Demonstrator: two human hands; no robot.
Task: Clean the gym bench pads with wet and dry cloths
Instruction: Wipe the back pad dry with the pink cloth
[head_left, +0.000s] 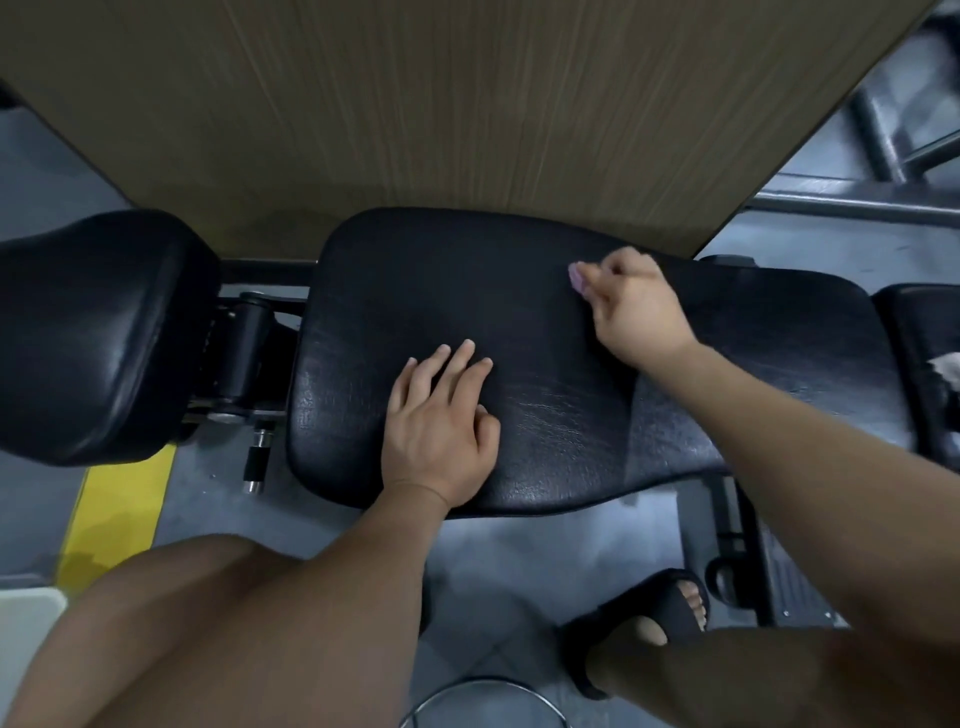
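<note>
A long black bench pad (405, 291) runs across the middle of the view. My left hand (441, 421) rests flat on its near part, fingers straight. Toward the far edge, my right hand (631, 306) grips a small pink cloth (577, 276), pressed against the pad, with most of the cloth hidden in the fist. A second black pad (93, 332) sits to the left, separated by the hinge bracket (244, 353). A white cloth (948, 366) lies on another black pad (909, 332) at the right edge.
A wood-grain wall panel (441, 104) stands right behind the bench. Grey floor with a yellow strip (119, 514) lies below left. Metal frame bars (857, 202) are at the upper right. My knees and a black sandal (654, 613) fill the foreground, with a metal ring (483, 696) at the bottom.
</note>
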